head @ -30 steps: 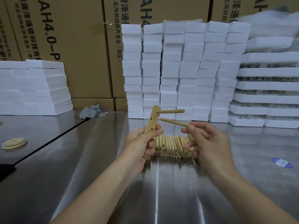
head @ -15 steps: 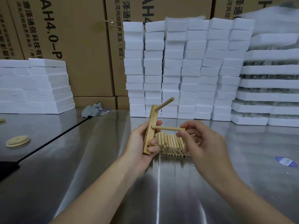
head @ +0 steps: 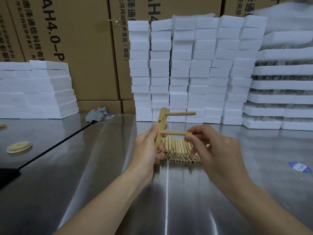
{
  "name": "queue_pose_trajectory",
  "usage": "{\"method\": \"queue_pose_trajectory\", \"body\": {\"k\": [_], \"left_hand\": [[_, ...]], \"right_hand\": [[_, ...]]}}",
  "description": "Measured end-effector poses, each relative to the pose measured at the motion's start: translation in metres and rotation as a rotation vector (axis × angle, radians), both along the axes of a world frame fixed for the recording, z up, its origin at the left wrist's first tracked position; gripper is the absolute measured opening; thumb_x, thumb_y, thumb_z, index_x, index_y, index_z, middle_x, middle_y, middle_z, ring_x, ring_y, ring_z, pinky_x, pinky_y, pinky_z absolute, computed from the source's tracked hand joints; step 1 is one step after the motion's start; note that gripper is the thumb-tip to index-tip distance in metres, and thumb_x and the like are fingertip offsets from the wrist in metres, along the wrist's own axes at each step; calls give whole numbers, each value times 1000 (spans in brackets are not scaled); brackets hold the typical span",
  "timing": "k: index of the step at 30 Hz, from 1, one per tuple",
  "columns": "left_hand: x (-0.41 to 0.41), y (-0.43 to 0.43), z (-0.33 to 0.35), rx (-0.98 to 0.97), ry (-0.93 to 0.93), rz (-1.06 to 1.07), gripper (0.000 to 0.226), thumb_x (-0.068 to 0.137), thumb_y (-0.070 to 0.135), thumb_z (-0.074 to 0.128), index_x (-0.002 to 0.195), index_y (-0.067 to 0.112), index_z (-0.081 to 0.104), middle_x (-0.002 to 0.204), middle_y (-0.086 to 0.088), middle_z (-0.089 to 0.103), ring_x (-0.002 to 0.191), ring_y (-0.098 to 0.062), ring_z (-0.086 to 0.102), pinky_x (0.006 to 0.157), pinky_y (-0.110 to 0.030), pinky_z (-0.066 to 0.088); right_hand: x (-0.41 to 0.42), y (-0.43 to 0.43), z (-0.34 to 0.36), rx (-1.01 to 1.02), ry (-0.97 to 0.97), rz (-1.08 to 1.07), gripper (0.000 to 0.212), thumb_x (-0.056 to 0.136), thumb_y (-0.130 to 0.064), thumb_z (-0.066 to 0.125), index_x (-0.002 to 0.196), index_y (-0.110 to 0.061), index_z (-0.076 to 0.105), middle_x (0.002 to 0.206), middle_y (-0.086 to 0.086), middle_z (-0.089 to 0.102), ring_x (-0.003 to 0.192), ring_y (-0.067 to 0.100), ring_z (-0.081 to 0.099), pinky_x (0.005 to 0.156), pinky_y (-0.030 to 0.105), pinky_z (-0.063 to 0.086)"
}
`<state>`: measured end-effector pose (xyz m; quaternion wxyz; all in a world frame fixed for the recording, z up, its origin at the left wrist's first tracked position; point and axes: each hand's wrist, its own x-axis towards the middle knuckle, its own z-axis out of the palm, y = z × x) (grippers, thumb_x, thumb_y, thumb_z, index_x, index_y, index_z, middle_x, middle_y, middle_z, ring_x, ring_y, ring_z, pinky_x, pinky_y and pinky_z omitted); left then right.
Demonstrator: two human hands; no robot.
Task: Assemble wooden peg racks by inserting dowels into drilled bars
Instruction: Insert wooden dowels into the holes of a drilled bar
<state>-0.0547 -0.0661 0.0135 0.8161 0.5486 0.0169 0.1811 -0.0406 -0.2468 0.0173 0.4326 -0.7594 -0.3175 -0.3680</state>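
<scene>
Just above the bench (head: 101, 167), the left hand (head: 147, 146) gripped the upright bar (head: 160, 131) while the right hand (head: 215, 150) pinched a dowel (head: 172, 133) in its fingers (head: 201, 133) at the middle hole, and I judged a straight, level push would seat it best.

cardboard box (head: 81, 68) w/ "AH4.0-P" + "通信科技有", next box (head: 169, 7) "经济开发区(西区)", blue sticker (head: 300, 167) txt unreadable

Packing workshop: stacked cartons (head: 71, 48), foam blocks (head: 191, 68).
</scene>
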Motion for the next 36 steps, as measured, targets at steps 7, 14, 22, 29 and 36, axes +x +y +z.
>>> {"method": "queue_pose_trajectory", "body": {"k": [7, 14, 22, 29, 36], "left_hand": [[-1, -4, -6, 84, -29, 51, 43, 116, 37, 43, 118, 14, 79, 68, 4, 48, 52, -5, 38, 44, -19, 31], [0, -7, -8, 82, -68, 78, 41, 115, 38, 45, 114, 19, 81, 71, 4, 50, 53, -5, 37, 43, -19, 31], [-2, -7, -5, 196, -158, 160, 42, 114, 40, 44, 115, 19, 80, 59, 7, 40, 50, -7, 32, 46, -22, 27], [-1, -1, -9, 541, -309, 313, 50, 112, 49, 42, 112, 7, 71, 56, 16, 39, 51, -6, 35, 53, -26, 28], [-5, 0, -3, 553, -378, 260, 23, 112, 41, 54, 110, 26, 71, 73, 9, 51, 55, -2, 42, 51, -15, 34]], "right_hand": [[-1, 1, -2, 3, 98, 6, 10, 102, -39, 61, 96, -32, 63, 78, -18, 71, 70, 7, 71, 63, 38, 58], [2, -4, 0, -221, 166, -49, 30, 107, -53, 31, 89, -33, 42, 73, -9, 53, 76, 9, 52, 56, 32, 34], [4, 2, 3, -225, 258, -38, 44, 108, -54, 27, 74, -28, 38, 60, -8, 47, 68, 5, 48, 59, 21, 34], [7, -1, 7, 353, 1174, 494, 40, 114, -33, 43, 76, -18, 46, 59, -8, 24, 47, 9, 19, 40, 20, 20], [12, -7, 15, 436, 1298, 625, 42, 109, -44, 53, 82, -12, 59, 61, -3, 34, 47, 7, 28, 34, 17, 24]]}}
